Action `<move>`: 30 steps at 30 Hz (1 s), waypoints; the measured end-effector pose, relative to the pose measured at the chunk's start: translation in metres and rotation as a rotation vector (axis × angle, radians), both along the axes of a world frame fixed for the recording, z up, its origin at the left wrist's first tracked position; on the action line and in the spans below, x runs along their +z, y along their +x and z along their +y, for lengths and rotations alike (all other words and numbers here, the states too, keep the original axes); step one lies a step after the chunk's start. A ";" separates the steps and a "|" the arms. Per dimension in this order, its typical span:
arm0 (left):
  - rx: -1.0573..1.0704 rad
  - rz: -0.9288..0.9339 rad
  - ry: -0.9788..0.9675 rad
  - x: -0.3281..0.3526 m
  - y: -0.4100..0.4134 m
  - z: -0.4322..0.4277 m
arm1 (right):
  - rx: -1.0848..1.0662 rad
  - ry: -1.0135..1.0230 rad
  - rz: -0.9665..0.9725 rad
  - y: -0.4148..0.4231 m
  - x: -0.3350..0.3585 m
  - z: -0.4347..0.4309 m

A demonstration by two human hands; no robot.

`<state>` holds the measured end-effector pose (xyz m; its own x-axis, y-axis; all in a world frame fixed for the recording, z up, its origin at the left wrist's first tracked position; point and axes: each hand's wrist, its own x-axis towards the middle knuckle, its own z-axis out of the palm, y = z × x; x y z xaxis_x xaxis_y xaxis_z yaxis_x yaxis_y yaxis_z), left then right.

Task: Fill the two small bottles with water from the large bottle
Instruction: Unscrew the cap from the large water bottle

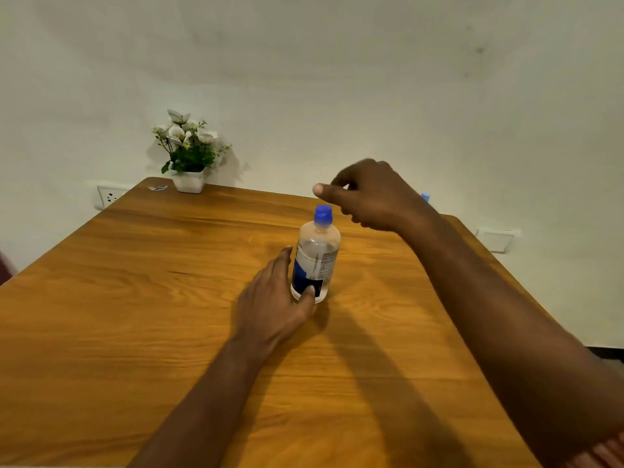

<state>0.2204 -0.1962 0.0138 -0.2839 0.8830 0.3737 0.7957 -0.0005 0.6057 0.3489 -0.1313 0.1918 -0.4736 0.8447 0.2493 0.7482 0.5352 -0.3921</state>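
Observation:
A clear plastic bottle [316, 256] with a blue cap and a dark blue label stands upright near the middle of the wooden table [141, 298], holding some water. My left hand [275, 298] wraps its lower part, thumb across the label. My right hand [371, 195] hovers just above and to the right of the cap, fingers curled with the thumb out, holding nothing. A blue bottle cap [425, 196] peeks out behind my right wrist; the rest of that bottle is hidden.
A white pot of artificial flowers [188, 153] stands at the table's far left corner, with a small wrapper [158, 188] beside it. Wall sockets [108, 196] sit on the white wall behind, and another plate [498, 238] to the right.

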 end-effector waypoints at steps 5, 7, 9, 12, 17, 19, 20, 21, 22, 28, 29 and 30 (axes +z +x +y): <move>0.027 -0.009 -0.039 -0.002 0.002 0.004 | 0.039 -0.062 -0.371 -0.032 0.023 0.010; 0.025 -0.001 -0.024 -0.002 0.002 0.005 | 0.047 -0.089 -0.409 -0.037 0.025 0.014; 0.018 0.009 -0.011 -0.001 0.002 0.005 | 0.064 -0.103 -0.425 -0.039 0.026 0.016; 0.021 0.011 0.004 -0.002 0.002 0.006 | 0.127 -0.108 -0.477 -0.039 0.029 0.018; 0.024 0.028 0.022 -0.005 0.002 0.008 | 0.190 -0.151 -0.554 -0.037 0.031 0.021; 0.024 0.031 0.026 -0.005 0.002 0.008 | 0.159 -0.156 -0.535 -0.039 0.031 0.023; 0.025 0.032 0.027 -0.004 0.002 0.008 | 0.133 -0.156 -0.527 -0.040 0.031 0.023; 0.027 0.033 0.026 -0.004 0.002 0.008 | 0.100 -0.165 -0.526 -0.042 0.032 0.025; 0.029 0.034 0.024 -0.004 0.002 0.008 | 0.066 -0.186 -0.533 -0.044 0.032 0.026; 0.026 0.046 0.034 -0.005 0.001 0.007 | 0.029 -0.268 -0.624 -0.055 0.030 0.028; 0.023 0.046 0.038 -0.005 0.001 0.007 | 0.042 -0.264 -0.623 -0.055 0.031 0.027; 0.023 0.043 0.039 -0.004 0.001 0.007 | 0.060 -0.259 -0.618 -0.054 0.032 0.027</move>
